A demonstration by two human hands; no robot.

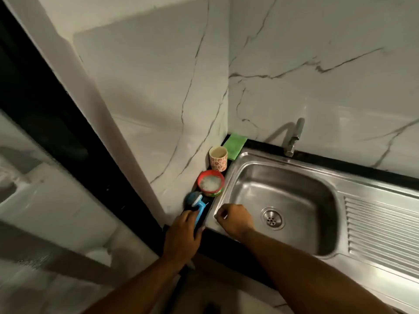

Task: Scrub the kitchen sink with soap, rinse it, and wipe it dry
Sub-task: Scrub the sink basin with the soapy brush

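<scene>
Sink (260, 177): steel, centre right of frame.
Left hand (183, 232): lower centre, gripping the blue brush (197, 205) on the dark tabletop (226, 244), just left of the sink.
Right hand (235, 219): fingers curled over the sink's near-left rim; whether it holds anything cannot be told.
Soap tub (210, 182): just above the brush.

Cup (218, 158) behind soap tub (210, 183), both left of sink (283, 200).

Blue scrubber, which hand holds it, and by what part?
Left hand grips the blue scrubber by its handle; right hand, curled at the sink rim, holds nothing visible.
</scene>
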